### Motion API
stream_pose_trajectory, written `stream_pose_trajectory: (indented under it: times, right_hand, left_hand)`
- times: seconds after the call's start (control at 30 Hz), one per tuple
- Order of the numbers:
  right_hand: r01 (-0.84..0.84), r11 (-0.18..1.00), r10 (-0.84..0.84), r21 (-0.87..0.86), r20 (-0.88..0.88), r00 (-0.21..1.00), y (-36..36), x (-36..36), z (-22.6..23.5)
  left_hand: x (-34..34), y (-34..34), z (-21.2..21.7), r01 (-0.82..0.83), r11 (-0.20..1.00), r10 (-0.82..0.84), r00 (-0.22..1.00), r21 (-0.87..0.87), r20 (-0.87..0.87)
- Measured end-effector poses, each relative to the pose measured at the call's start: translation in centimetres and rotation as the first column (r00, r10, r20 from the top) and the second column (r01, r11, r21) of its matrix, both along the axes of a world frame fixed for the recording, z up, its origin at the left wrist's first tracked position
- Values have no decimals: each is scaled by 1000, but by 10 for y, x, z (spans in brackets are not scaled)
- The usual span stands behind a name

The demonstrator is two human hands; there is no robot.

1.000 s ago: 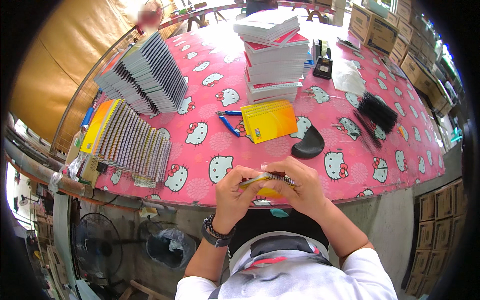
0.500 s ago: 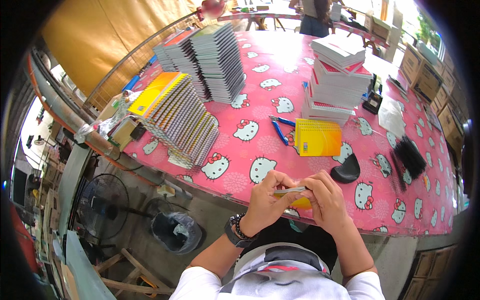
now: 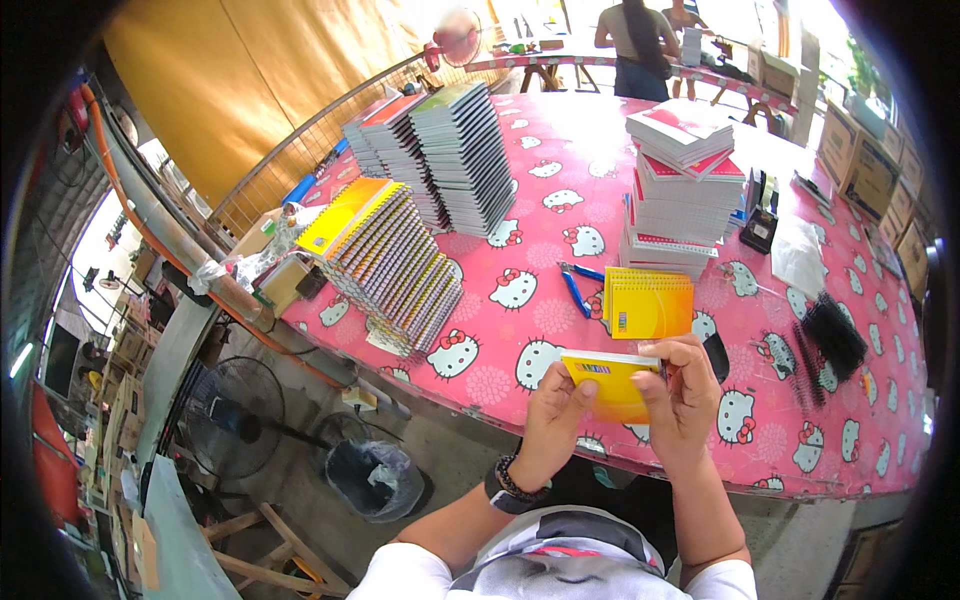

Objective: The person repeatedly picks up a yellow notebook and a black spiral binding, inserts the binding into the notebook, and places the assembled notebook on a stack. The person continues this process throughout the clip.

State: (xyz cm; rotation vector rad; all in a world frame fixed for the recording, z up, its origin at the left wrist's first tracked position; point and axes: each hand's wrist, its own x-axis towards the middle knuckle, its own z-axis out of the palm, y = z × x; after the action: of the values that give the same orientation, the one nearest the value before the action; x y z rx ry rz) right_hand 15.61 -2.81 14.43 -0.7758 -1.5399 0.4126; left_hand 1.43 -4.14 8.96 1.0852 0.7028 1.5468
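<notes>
My left hand [image 3: 556, 418] and my right hand [image 3: 684, 400] hold a small yellow notebook [image 3: 618, 398] between them, above the table's near edge. The left thumb presses on its cover, and the right fingers and thumb grip its other end. Its yellow cover faces me, and the white page edges show along the top. Just beyond lie several small yellow spiral notebooks [image 3: 655, 308], with blue-handled pliers [image 3: 574, 290] to their left. Past my right hand is a black rounded object [image 3: 716, 356], partly hidden by the fingers.
A tall stack of yellow spiral notebooks [image 3: 392, 272] stands at left, with darker notebook stacks [image 3: 466, 160] behind. Unbound white booklets [image 3: 680, 205] are piled at back right, near black binding coils [image 3: 836, 336]. Below left are a trash bin [image 3: 374, 482] and a fan [image 3: 232, 416]. People stand far off.
The notebook has turned from edge-on so its yellow cover faces me, and both hands have shifted with it. The right fingers have moved to its end. The whole view has shifted slightly.
</notes>
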Motion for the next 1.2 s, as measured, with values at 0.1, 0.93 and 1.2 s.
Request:
stream_pose_trajectory:
  times: [0.1, 0.93, 1.2]
  right_hand:
    - [16, 997, -17, -70, -17, 1000, -4, 1, -3]
    - [528, 813, -154, -246, 784, 602, 18, 123, -95]
    - [546, 825, -401, -149, 527, 749, 16, 174, -92]
  left_hand:
    - [9, -2, -1, 4, 1000, -5, 998, 16, 59]
    - [-317, 175, 164, -280, 788, 327, -565, 549, -757]
    - [-87, 133, 116, 25, 579, 759, 349, 815, -550]
